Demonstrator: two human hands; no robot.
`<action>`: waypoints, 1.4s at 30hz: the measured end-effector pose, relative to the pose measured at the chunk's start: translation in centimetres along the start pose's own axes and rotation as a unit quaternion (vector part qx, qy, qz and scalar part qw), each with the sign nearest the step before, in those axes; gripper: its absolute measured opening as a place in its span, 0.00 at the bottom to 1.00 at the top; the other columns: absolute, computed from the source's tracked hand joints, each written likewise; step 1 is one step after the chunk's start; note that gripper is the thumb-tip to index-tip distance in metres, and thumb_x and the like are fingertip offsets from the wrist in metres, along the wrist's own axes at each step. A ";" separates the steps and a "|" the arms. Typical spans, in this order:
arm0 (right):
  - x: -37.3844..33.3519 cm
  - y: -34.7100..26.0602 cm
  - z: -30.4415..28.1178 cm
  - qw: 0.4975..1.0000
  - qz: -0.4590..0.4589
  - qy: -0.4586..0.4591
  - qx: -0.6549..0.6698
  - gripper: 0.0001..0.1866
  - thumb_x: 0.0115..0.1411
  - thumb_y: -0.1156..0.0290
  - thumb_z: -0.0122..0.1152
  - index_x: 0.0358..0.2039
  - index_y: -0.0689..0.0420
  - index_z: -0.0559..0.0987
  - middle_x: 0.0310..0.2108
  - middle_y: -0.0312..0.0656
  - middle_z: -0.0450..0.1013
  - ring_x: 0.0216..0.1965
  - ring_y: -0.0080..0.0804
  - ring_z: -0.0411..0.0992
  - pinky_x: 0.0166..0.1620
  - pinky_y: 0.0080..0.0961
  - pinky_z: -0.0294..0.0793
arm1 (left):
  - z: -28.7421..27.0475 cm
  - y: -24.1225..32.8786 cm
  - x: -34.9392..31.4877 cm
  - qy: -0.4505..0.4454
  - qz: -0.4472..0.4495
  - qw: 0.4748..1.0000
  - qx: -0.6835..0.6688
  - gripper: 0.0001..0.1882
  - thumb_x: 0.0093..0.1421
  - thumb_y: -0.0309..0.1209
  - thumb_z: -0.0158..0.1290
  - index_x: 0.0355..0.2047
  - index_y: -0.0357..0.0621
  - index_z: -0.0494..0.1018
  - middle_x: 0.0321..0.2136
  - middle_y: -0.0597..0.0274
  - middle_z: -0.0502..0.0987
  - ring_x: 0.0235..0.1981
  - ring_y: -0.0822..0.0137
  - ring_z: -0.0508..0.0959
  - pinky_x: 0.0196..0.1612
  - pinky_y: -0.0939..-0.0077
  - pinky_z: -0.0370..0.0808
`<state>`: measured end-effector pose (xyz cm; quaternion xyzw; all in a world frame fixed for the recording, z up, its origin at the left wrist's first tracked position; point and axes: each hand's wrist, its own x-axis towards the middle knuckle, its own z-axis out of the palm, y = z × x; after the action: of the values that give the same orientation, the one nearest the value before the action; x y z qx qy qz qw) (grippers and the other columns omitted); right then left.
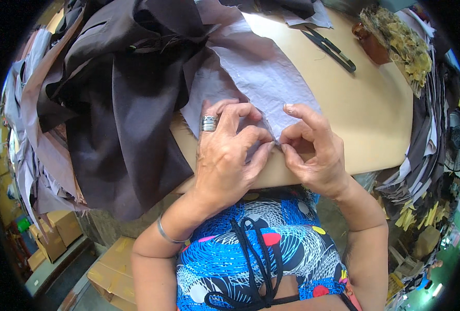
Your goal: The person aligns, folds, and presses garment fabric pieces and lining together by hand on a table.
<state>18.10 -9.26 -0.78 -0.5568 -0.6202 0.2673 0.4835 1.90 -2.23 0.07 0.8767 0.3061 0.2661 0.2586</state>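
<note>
Lining (pixel 276 78), near corner being pinched by left hand (pixel 232 147) and right hand (pixel 318 153).
Lining: pale lilac, being supported on the table (pixel 375 114) in front of the body; its corner is being gripped between thumb and forefinger of each hand, tips nearly meeting, the other fingers being held bent and clear, presumably so that the edge is being steadied from both sides in plain sight; whether a thread is also being gripped cannot be told. Dark cloth (pixel 142 103): being heaped at left, partly draped over the near edge, probably so that working room is being left. Snips (pixel 331 49): being stationed beyond the right hand, apparently for easy reach. Scraps (pixel 408 49): being piled at the far right.
</note>
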 end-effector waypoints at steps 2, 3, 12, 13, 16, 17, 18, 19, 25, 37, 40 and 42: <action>0.0 0.0 0.0 1.000 -0.004 0.003 0.005 0.32 0.44 0.89 0.58 0.52 0.56 0.67 0.23 0.39 0.72 0.22 0.26 0.72 0.26 0.20 0.73 | 0.4 0.3 0.1 0.010 -0.016 1.000 0.006 0.06 0.42 0.26 0.61 0.23 0.44 0.75 0.36 0.60 0.71 0.44 0.56 0.71 0.54 0.58 0.59; 0.0 0.0 0.0 1.000 -0.007 0.007 0.010 0.32 0.44 0.89 0.57 0.52 0.56 0.67 0.23 0.39 0.72 0.21 0.26 0.72 0.25 0.20 0.72 | 0.5 0.3 0.1 0.010 -0.015 1.000 0.007 0.06 0.42 0.26 0.61 0.23 0.44 0.75 0.36 0.60 0.71 0.44 0.56 0.71 0.54 0.58 0.59; 0.2 -0.1 -0.1 1.000 0.013 0.005 -0.022 0.32 0.43 0.86 0.59 0.52 0.57 0.67 0.21 0.40 0.70 0.21 0.28 0.71 0.25 0.22 0.71 | 0.7 0.3 0.2 0.011 -0.024 1.000 -0.015 0.05 0.41 0.24 0.58 0.21 0.44 0.74 0.35 0.63 0.70 0.46 0.55 0.69 0.57 0.43 0.54; 0.3 -0.3 -0.1 1.000 0.013 0.005 -0.022 0.32 0.43 0.86 0.59 0.52 0.57 0.67 0.21 0.40 0.70 0.21 0.28 0.71 0.25 0.22 0.71 | 0.7 0.2 0.1 0.012 -0.031 0.999 -0.029 0.05 0.40 0.24 0.58 0.20 0.43 0.74 0.35 0.63 0.70 0.46 0.55 0.69 0.57 0.43 0.54; 0.7 -0.7 0.2 1.000 0.009 0.009 -0.020 0.31 0.43 0.85 0.59 0.51 0.58 0.67 0.20 0.40 0.68 0.21 0.31 0.70 0.26 0.26 0.71 | 0.7 0.0 0.0 0.009 -0.044 0.998 -0.052 0.05 0.40 0.24 0.58 0.20 0.43 0.74 0.34 0.63 0.71 0.45 0.55 0.69 0.58 0.43 0.53; 0.6 -0.3 0.5 0.999 -0.007 0.006 -0.046 0.31 0.42 0.85 0.59 0.51 0.59 0.67 0.20 0.40 0.68 0.21 0.33 0.70 0.26 0.28 0.71 | 0.7 0.0 -0.1 0.005 -0.049 0.997 -0.061 0.05 0.40 0.24 0.58 0.20 0.43 0.74 0.34 0.63 0.71 0.45 0.56 0.69 0.58 0.43 0.52; 0.6 0.0 0.6 0.997 -0.023 0.004 -0.072 0.31 0.42 0.84 0.58 0.51 0.59 0.67 0.20 0.41 0.67 0.21 0.35 0.70 0.27 0.30 0.70 | 0.7 0.0 -0.1 0.005 -0.048 0.997 -0.061 0.05 0.40 0.24 0.58 0.20 0.43 0.74 0.34 0.63 0.71 0.45 0.56 0.69 0.58 0.43 0.52; 0.6 0.0 0.6 0.997 -0.023 0.004 -0.072 0.31 0.42 0.84 0.58 0.51 0.59 0.67 0.20 0.41 0.67 0.21 0.35 0.70 0.27 0.30 0.70 | 0.7 0.0 -0.1 0.010 -0.041 0.998 -0.055 0.05 0.40 0.24 0.58 0.20 0.43 0.74 0.33 0.64 0.71 0.44 0.56 0.70 0.58 0.43 0.52; 0.8 -0.3 0.6 0.995 -0.008 0.015 -0.100 0.32 0.41 0.85 0.57 0.51 0.59 0.66 0.19 0.41 0.67 0.20 0.36 0.70 0.26 0.31 0.70 | 0.7 0.1 -0.1 0.008 -0.025 0.999 -0.028 0.06 0.41 0.23 0.58 0.23 0.44 0.74 0.33 0.64 0.71 0.42 0.58 0.71 0.58 0.42 0.52; 1.0 -0.5 0.1 0.997 0.026 0.004 -0.069 0.34 0.44 0.86 0.56 0.54 0.60 0.62 0.20 0.43 0.69 0.22 0.41 0.71 0.28 0.34 0.70 | -0.9 -1.9 0.1 -0.045 0.193 0.972 0.127 0.22 0.42 0.26 0.57 0.41 0.54 0.76 0.44 0.59 0.68 0.43 0.60 0.73 0.50 0.52 0.69; 1.0 -0.5 -0.1 0.997 0.038 -0.021 -0.060 0.35 0.46 0.89 0.54 0.57 0.60 0.60 0.22 0.37 0.69 0.22 0.21 0.68 0.27 0.16 0.67 | -1.1 -2.0 0.3 -0.056 0.220 0.964 0.138 0.20 0.42 0.26 0.57 0.39 0.53 0.76 0.43 0.60 0.68 0.41 0.60 0.73 0.47 0.55 0.71; 1.0 -0.6 -0.1 0.997 0.044 -0.026 -0.062 0.35 0.46 0.89 0.53 0.57 0.60 0.61 0.22 0.38 0.69 0.22 0.22 0.68 0.27 0.17 0.67 | -1.3 -1.6 0.8 -0.062 0.219 0.964 0.139 0.19 0.41 0.26 0.57 0.38 0.52 0.76 0.42 0.60 0.68 0.40 0.61 0.73 0.46 0.58 0.72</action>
<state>18.08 -8.44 0.09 -0.6054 -0.6231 0.2637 0.4192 1.01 -0.20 0.27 0.9645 0.1236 0.2160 0.0881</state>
